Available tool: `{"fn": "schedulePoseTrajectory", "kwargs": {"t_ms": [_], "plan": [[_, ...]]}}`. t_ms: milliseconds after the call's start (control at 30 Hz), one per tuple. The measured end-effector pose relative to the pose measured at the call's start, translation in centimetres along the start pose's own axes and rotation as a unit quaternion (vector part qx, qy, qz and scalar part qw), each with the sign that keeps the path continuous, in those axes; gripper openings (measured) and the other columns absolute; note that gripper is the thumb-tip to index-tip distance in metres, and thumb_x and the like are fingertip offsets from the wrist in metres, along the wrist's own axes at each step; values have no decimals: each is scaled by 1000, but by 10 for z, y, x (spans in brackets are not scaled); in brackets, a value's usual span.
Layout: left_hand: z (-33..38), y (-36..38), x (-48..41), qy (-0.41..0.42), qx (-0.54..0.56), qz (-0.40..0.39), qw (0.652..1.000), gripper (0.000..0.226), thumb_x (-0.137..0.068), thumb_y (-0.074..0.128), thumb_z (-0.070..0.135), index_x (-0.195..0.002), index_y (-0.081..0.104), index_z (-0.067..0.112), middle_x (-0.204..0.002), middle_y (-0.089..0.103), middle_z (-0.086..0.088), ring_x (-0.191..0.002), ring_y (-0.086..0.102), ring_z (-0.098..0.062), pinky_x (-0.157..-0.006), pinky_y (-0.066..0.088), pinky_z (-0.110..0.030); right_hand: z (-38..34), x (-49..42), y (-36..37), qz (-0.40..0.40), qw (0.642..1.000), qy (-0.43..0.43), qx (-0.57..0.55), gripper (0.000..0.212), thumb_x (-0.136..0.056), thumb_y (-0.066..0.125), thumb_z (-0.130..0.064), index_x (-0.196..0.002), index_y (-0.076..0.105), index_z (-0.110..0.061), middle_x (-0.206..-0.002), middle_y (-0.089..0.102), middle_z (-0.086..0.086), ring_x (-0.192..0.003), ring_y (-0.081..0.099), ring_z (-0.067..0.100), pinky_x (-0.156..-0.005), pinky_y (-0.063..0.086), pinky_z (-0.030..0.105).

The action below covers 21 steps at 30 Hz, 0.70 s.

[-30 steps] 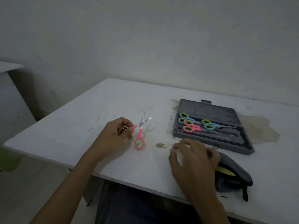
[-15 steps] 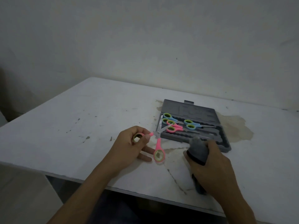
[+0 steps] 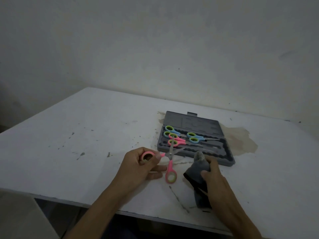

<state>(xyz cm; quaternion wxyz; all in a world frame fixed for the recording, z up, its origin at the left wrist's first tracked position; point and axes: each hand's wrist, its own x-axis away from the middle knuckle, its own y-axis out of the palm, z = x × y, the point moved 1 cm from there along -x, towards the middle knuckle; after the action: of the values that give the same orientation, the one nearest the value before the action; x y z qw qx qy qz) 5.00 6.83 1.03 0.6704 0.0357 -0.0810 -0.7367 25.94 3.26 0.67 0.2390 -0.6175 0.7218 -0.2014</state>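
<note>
My left hand (image 3: 138,165) grips one pink handle ring of a pair of pink scissors (image 3: 170,167). The blades are spread open and point toward the grey case, while the other ring hangs near the table. My right hand (image 3: 213,176) holds a dark grey cloth pouch (image 3: 196,171) just right of the scissors; a pale crumpled bit shows at the pouch's top. Behind both lies an open grey plastic case (image 3: 224,150) holding three scissors, two blue (image 3: 195,137) and one pink (image 3: 176,141).
The white table (image 3: 86,135) is speckled with dark marks and has a yellowish stain (image 3: 241,140) right of the case. Its front edge runs just under my wrists. A plain wall stands behind.
The view swung left, then steadied. My right hand went from resting flat on the table beside the pouch to lifting the pouch up beside the scissors. The left hand keeps its hold on the scissors.
</note>
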Motion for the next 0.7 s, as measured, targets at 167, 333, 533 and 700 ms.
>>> {"fn": "schedulePoseTrajectory", "kwargs": {"t_ms": [167,333,533,700], "plan": [[1,5,7,5,-13,-21,1000,23,-96,55,22,-105,55,0,-98,77,-9,-83,75,-33,-76,61,-50,1,2,-3,41,996,-75,35,19,-92,59,-25,-101,43,-31,-97,60,-10,-80,59,3,-62,47,18],[2,6,8,9,-10,-13,1000,21,-97,50,28,-101,48,7,-95,76,-7,-79,75,-35,-67,60,-55,3,6,-8,62,988,-142,28,29,-87,68,-14,-98,45,-29,-87,63,-11,-78,63,4,-64,55,27],[-1,7,8,16,-32,-20,999,15,-101,45,20,-108,46,7,-106,69,-12,-83,74,-34,-70,60,-57,2,3,10,80,979,-147,112,41,-92,59,-26,-104,23,-40,-79,57,-12,-58,58,8,-50,49,22],[-3,5,8,20,-47,-28,998,16,-98,50,20,-108,49,7,-105,70,-9,-85,74,-34,-71,59,-58,10,10,11,106,978,-126,124,49,-75,61,-44,-112,29,-37,-99,59,1,-69,57,11,-57,51,28]]}}
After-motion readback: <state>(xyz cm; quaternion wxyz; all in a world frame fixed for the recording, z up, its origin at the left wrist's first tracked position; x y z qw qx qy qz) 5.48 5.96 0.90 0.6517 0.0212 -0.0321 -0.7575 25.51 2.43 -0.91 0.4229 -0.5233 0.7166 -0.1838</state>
